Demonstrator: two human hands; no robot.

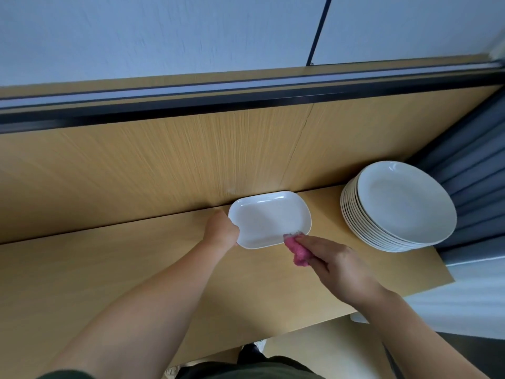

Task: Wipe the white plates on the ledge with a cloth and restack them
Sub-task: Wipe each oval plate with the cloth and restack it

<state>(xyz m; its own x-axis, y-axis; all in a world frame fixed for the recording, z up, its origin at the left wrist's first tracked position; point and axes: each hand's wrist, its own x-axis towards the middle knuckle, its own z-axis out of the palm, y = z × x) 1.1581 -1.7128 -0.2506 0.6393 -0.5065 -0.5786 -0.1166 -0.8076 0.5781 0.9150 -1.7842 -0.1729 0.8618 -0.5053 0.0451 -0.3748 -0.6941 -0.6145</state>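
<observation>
A white rectangular plate (269,218) with rounded corners is held over the wooden ledge (109,269), close to the upright wooden back panel. My left hand (221,228) grips its left edge. My right hand (336,263) pinches a pink cloth (297,253), which touches the plate's near right corner. A stack of several round white plates (399,206) stands on the ledge at the right.
The wooden back panel (164,165) rises behind the ledge, topped by a dark rail (246,97). Grey curtain folds (478,173) hang just right of the round stack. The ledge ends at a right edge near the stack, with floor below.
</observation>
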